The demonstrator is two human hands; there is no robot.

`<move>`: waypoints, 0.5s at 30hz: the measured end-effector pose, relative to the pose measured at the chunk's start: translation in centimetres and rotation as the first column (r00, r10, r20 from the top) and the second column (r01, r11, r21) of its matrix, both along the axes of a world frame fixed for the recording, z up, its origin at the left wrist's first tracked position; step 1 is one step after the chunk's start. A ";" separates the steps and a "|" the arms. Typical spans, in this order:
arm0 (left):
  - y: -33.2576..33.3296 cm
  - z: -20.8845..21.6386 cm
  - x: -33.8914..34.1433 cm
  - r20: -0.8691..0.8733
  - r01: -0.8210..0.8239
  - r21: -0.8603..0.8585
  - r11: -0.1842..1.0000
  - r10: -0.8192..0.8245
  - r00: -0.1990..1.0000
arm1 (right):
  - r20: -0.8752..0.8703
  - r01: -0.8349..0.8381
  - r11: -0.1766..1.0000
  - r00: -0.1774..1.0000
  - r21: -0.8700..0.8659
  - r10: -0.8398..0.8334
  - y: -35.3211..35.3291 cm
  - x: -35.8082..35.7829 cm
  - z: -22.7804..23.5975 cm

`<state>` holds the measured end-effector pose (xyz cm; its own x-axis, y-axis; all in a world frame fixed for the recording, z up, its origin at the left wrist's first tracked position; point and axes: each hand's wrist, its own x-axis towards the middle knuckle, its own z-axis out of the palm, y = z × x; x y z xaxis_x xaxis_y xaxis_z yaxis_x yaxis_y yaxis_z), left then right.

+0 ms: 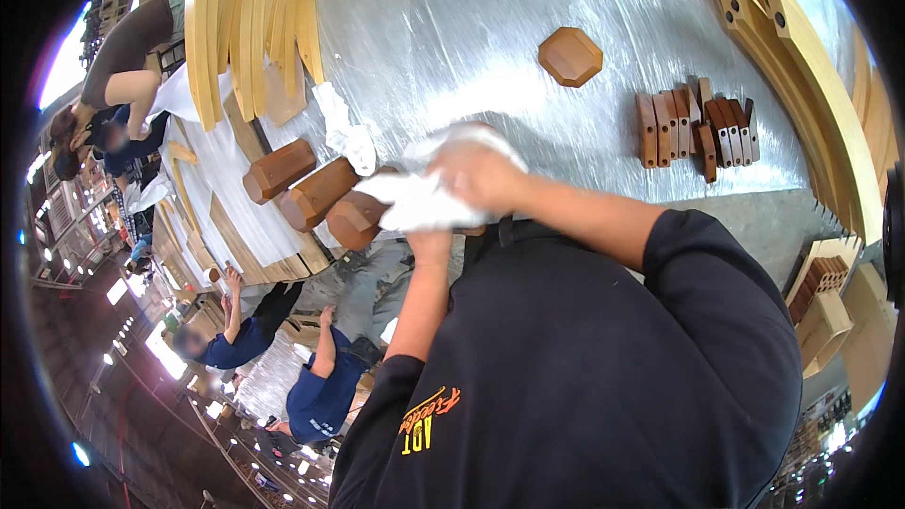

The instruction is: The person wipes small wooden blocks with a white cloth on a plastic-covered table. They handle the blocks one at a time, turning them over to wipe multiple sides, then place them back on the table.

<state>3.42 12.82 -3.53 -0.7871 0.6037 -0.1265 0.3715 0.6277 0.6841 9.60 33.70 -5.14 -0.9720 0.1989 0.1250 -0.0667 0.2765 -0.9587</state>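
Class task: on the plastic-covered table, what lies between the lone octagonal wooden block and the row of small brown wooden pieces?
Only bare plastic sheeting separates the octagonal block from the row of pieces, in the head view.

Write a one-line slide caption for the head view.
Both hands, right hand and left hand, rub a white cloth over a brown faceted wooden block on a plastic-covered workbench.

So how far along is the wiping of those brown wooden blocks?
Hard to call any finished: two brown faceted wooden blocks lie at the left. In hand: the right hand presses a white cloth on a third block; the left hand is under it. The small brown wooden pieces lie untouched.
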 end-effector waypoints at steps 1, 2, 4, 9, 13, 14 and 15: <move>2.9 1.6 -1.2 0.083 -0.073 0.009 0.997 0.072 0.994 | 0.062 0.171 0.984 0.983 0.046 -0.174 2.2 -0.8 -2.9; 6.2 3.3 -1.8 0.098 -0.135 0.014 0.991 0.133 0.986 | 0.420 0.463 0.851 0.843 -0.249 -0.336 5.2 -2.0 -5.2; 4.6 1.7 -1.3 0.158 -0.284 0.077 0.956 0.270 0.950 | 0.399 0.216 0.963 0.907 -0.160 -0.137 3.3 -2.1 -1.5; 1.6 0.9 -1.0 -0.241 0.196 -0.244 0.950 -0.255 0.937 | -0.065 0.049 0.999 0.997 -0.018 -0.050 -0.2 -0.9 -0.2; 3.5 1.6 -0.5 -0.002 -0.214 -0.083 0.973 0.214 0.977 | 0.564 0.072 0.981 0.824 -0.180 0.043 4.6 -2.3 -1.1; 3.2 0.9 -0.6 0.120 -0.335 -0.088 0.938 0.344 0.931 | 0.411 -0.069 0.992 0.911 0.103 0.021 2.8 -1.4 -0.6; 2.7 0.6 -0.3 0.241 -0.445 -0.120 0.888 0.461 0.854 | 0.139 -0.004 0.992 0.990 0.128 -0.014 0.3 -0.5 -0.2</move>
